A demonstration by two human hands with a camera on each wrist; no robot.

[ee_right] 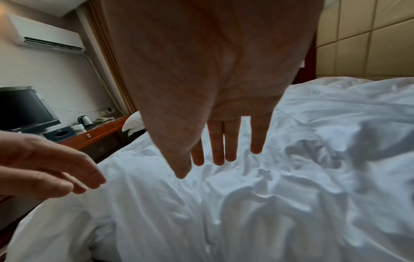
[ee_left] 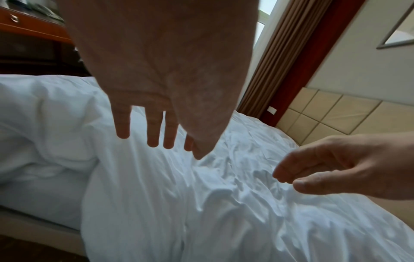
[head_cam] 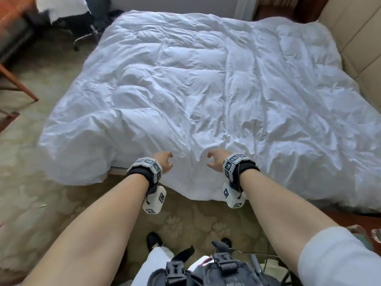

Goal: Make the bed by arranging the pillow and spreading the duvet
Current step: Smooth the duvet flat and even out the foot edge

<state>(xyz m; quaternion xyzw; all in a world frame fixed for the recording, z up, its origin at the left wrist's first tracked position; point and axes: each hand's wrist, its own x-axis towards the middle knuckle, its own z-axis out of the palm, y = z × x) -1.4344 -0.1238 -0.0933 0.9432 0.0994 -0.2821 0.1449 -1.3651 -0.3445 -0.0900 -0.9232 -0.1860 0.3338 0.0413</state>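
A crumpled white duvet (head_cam: 195,89) covers the whole bed and hangs over its near edge. My left hand (head_cam: 165,162) hovers over that edge, fingers loosely spread and holding nothing; the left wrist view shows its fingers (ee_left: 153,134) extended above the duvet (ee_left: 201,203). My right hand (head_cam: 215,163) hovers a little to the right, also relaxed and holding nothing, its fingers (ee_right: 218,150) straight above the duvet (ee_right: 280,203). A white pillow (ee_right: 133,124) lies beyond the bed's far corner in the right wrist view.
A padded beige headboard (head_cam: 354,38) runs along the bed's right side. A black office chair (head_cam: 82,23) and a wooden desk (ee_right: 94,133) with a TV (ee_right: 22,109) stand to the left. Patterned carpet (head_cam: 51,193) lies between me and the bed.
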